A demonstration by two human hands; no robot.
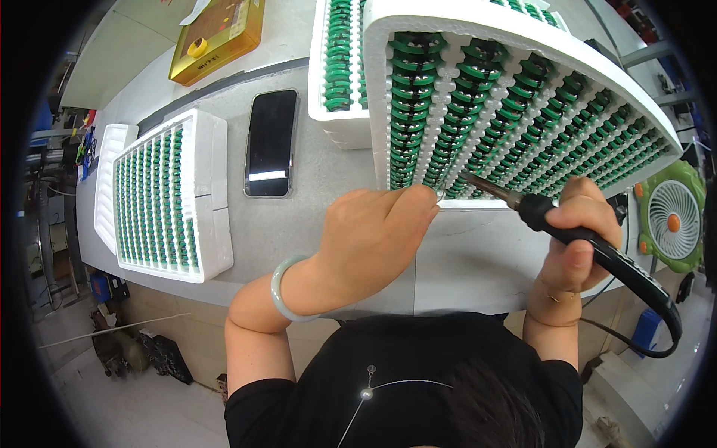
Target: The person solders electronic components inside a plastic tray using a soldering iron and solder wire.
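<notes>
My right hand point(579, 243) is closed around the black handle of a soldering iron point(549, 213). Its metal tip points left and up, against the lower part of a large white foam tray point(379, 112) that stands tilted up. Rows of round green parts point(467, 82) with dark centres fill the tray. Just left of the tip, my left hand point(381, 235) is pinched shut at the tray's lower edge. A short bit of thin wire point(441, 196) shows at its fingertips; the rest of it is hidden by the hand.
A phone point(271, 142) lies left of the tray. Farther left, another filled foam tray point(213, 149) leans on the table. Behind the big tray stands a further foam tray point(347, 123). A golden box point(216, 41) is at the back, a green fan point(672, 216) at the right.
</notes>
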